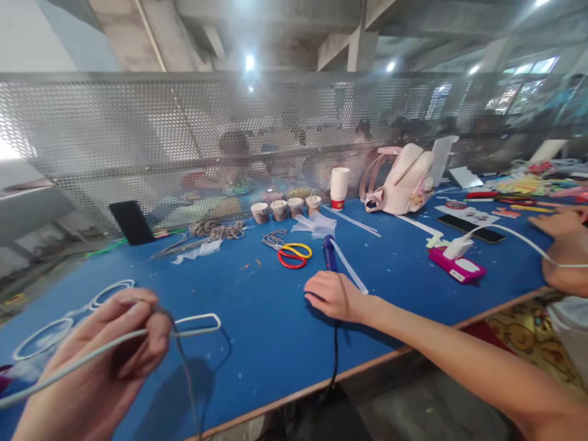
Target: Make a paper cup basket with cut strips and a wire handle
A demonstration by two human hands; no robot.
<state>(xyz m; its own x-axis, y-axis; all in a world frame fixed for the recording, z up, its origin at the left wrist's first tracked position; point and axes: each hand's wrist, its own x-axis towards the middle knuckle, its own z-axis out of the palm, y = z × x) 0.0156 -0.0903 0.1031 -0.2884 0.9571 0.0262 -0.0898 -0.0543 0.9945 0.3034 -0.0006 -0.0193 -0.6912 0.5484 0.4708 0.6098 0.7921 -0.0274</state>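
My left hand [124, 343] is raised over the table's left side, fingers pinched round a white cord [197, 324] whose stiff end is bent into a narrow loop. A thin grey string [186, 367] hangs from the same fingers. Lower on the table, my right hand [335, 295] is closed over the near end of a blue glue gun [329, 252], its black cord [335, 355] running off the front edge. A translucent glue stick [349, 266] lies against the gun. Scissors [294, 254] with red and yellow handles rest beyond, to the left.
Paper cups [278, 211] and a cup stack [339, 187] line the back, before a perforated metal screen [128, 128]. Grey string [215, 230], a phone [131, 222], white cord coils [43, 338], a pink bag [404, 180] and a power strip [454, 266] surround the work area. A co-worker's arm [565, 245] reaches in from the right.
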